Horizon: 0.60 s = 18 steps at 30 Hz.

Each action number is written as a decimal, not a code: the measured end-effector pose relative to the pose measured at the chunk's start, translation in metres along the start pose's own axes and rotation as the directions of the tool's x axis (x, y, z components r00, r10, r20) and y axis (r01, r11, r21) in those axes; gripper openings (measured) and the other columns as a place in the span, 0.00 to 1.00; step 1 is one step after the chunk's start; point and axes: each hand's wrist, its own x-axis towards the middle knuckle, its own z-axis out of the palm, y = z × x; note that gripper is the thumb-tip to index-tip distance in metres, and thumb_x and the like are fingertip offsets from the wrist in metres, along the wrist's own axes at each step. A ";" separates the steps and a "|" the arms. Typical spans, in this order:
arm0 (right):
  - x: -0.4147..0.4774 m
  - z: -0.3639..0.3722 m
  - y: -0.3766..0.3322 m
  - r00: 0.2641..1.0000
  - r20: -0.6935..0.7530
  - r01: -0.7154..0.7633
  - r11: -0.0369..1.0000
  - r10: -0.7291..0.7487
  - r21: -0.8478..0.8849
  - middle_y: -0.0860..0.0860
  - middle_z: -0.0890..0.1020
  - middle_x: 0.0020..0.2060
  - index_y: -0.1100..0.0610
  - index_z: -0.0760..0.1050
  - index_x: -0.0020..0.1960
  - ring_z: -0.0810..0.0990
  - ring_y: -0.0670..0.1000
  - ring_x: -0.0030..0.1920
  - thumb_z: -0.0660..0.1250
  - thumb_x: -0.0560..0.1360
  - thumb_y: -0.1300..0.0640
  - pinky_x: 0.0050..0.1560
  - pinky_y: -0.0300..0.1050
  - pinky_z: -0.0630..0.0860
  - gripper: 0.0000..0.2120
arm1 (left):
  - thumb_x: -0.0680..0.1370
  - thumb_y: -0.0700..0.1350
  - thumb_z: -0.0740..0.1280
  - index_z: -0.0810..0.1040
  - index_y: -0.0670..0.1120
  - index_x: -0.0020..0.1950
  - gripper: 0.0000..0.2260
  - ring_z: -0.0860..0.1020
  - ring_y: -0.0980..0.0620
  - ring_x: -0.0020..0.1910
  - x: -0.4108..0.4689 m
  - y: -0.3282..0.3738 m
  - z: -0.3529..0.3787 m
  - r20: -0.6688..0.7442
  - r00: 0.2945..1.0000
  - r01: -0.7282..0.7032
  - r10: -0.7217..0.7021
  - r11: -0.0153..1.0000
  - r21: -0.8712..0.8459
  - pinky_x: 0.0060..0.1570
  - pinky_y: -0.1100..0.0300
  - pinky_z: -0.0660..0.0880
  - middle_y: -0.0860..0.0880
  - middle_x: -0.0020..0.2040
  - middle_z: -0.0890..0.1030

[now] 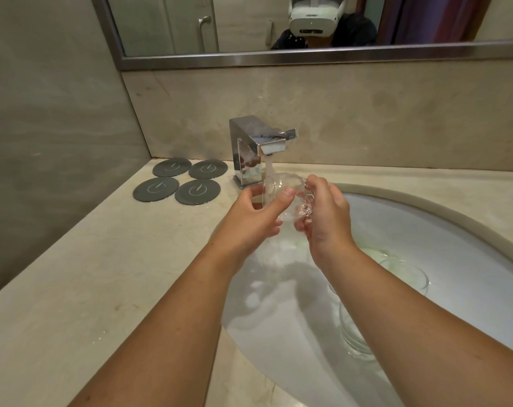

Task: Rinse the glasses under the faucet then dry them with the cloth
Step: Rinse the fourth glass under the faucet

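- Gripping a clear glass (280,198) at frame centre, left hand (249,221) and right hand (328,218) curl fingers round it;
- faucet (249,142) just above streams water onto it

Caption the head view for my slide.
Left hand and right hand hold a glass under the running faucet; other glasses lie in the sink.

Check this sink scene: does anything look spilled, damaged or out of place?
The glass under the faucet looks intact. The only oddity is a pale green smear in the sink basin, beside the glasses waiting there; it may be residue.
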 end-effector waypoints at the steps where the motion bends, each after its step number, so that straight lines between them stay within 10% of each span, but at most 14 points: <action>1: 0.000 0.000 0.000 1.000 -0.004 0.003 1.000 -0.003 -0.009 0.51 0.82 0.42 0.54 0.81 0.53 0.74 0.50 0.33 0.70 0.79 0.50 0.27 0.43 0.68 0.08 | 0.76 0.61 0.77 0.73 0.51 0.72 0.29 0.88 0.49 0.54 0.000 0.000 0.000 -0.006 1.000 0.006 -0.006 1.000 -0.004 0.61 0.50 0.84 0.53 0.59 0.83; 11: 0.002 0.000 0.003 0.989 0.064 -0.132 0.990 0.134 -0.040 0.56 0.86 0.53 0.54 0.82 0.59 0.76 0.50 0.30 0.66 0.79 0.33 0.28 0.43 0.68 0.26 | 0.67 0.57 0.82 0.74 0.53 0.75 0.38 0.84 0.55 0.63 0.002 -0.001 -0.002 -0.018 0.995 -0.100 0.100 0.995 -0.013 0.65 0.51 0.80 0.53 0.64 0.84; 18: -0.001 0.002 0.000 0.993 0.048 -0.108 0.992 0.105 0.061 0.54 0.81 0.40 0.58 0.81 0.53 0.70 0.51 0.27 0.69 0.80 0.49 0.29 0.44 0.66 0.12 | 0.61 0.58 0.80 0.72 0.57 0.76 0.44 0.81 0.53 0.68 0.005 -0.003 0.000 0.025 0.995 -0.092 0.092 0.996 -0.020 0.74 0.45 0.74 0.54 0.67 0.82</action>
